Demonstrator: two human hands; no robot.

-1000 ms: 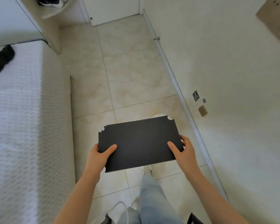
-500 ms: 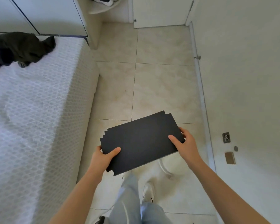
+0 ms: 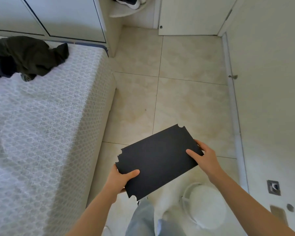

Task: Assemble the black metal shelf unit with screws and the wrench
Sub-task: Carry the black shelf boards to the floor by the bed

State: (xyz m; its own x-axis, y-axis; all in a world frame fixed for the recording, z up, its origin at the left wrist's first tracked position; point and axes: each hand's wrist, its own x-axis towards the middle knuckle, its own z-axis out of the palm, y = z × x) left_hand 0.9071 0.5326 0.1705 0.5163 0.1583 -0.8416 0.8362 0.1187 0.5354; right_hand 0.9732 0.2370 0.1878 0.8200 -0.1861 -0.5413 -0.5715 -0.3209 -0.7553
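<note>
Black shelf panel [image 3: 157, 160] with notched corners is held in the air above the tiled floor [image 3: 177, 99], tilted, between the bed [image 3: 41, 133] and the wall [image 3: 271, 99]. Left hand [image 3: 120, 180] grips its near-left short edge, thumb on top. Right hand [image 3: 205, 155] grips the opposite short edge, thumb on top.

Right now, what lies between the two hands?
In the head view, only the black shelf panel spans between the left hand and the right hand; each grips one short end.
</note>
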